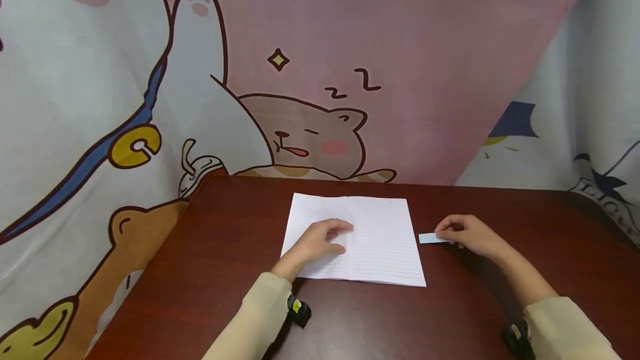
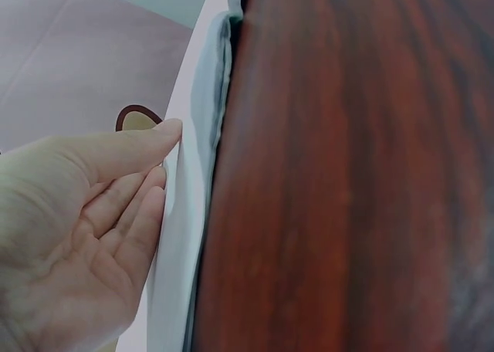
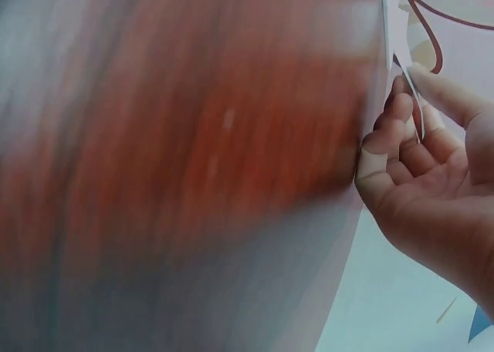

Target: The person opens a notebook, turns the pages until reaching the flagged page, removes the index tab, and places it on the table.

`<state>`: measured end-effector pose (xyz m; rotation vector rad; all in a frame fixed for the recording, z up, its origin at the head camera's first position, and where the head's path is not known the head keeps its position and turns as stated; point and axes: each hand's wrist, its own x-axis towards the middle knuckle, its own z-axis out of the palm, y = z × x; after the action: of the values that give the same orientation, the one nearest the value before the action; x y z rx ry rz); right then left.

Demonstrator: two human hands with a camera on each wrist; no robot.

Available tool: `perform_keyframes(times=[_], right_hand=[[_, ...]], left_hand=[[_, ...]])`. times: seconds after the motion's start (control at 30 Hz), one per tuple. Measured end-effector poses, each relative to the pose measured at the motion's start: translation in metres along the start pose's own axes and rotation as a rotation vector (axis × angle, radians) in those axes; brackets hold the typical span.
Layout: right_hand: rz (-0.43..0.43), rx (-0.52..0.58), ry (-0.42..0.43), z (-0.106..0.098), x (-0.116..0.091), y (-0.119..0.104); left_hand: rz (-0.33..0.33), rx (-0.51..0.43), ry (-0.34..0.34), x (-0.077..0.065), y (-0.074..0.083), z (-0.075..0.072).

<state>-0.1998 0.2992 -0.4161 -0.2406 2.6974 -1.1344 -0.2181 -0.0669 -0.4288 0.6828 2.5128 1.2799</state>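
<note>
An open lined notebook (image 1: pixel 382 238) lies flat on the brown table, its two blank-looking pages spread. On the left page rests my left hand (image 1: pixel 320 240), fingers loosely bent and thumb apart from them, near the centre fold. The left wrist view shows this hand (image 2: pixel 93 213) touching the page surface, with nothing between thumb and fingers. To the right of the notebook, my right hand (image 1: pixel 470 233) pinches a narrow pale-blue strip (image 1: pixel 431 238) between thumb and fingers. The strip (image 3: pixel 413 97) appears thin and edge-on in the right wrist view; its exact kind is unclear.
The dark wooden table (image 1: pixel 225 304) reaches back to a cartoon-printed cloth (image 1: pixel 425 71) hanging behind it. More printed cloth hangs at both sides. A black wrist camera (image 1: pixel 299 311) sits on the left wrist, another (image 1: pixel 517 338) on the right.
</note>
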Motion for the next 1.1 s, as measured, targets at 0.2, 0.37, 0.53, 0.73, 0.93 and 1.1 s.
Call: perform_keyframes(times=[0.2,0.37,0.53,0.73,0.93,1.1], right_hand=[[0.035,-0.012,0.028,-0.006,-0.002,0.002],[0.042,-0.047,0.037,-0.006,-0.001,0.003],[0.049,-0.129,0.065,-0.007,-0.003,0.000],[0.026,-0.258,0.143,-0.017,-0.006,-0.005],[-0.021,-0.303,0.232,-0.028,-0.009,-0.007],[-0.044,-0.302,0.281,-0.034,-0.009,-0.011]], left_hand=[[0.013,0.004,0.001,0.000,-0.002,-0.002],[0.006,0.006,0.003,0.000,-0.003,-0.002],[-0.002,0.008,0.003,0.001,-0.003,-0.003],[0.003,-0.010,0.004,0.004,-0.002,-0.006],[0.047,-0.094,-0.006,0.005,-0.003,-0.011],[0.093,-0.121,0.020,0.002,-0.001,-0.022]])
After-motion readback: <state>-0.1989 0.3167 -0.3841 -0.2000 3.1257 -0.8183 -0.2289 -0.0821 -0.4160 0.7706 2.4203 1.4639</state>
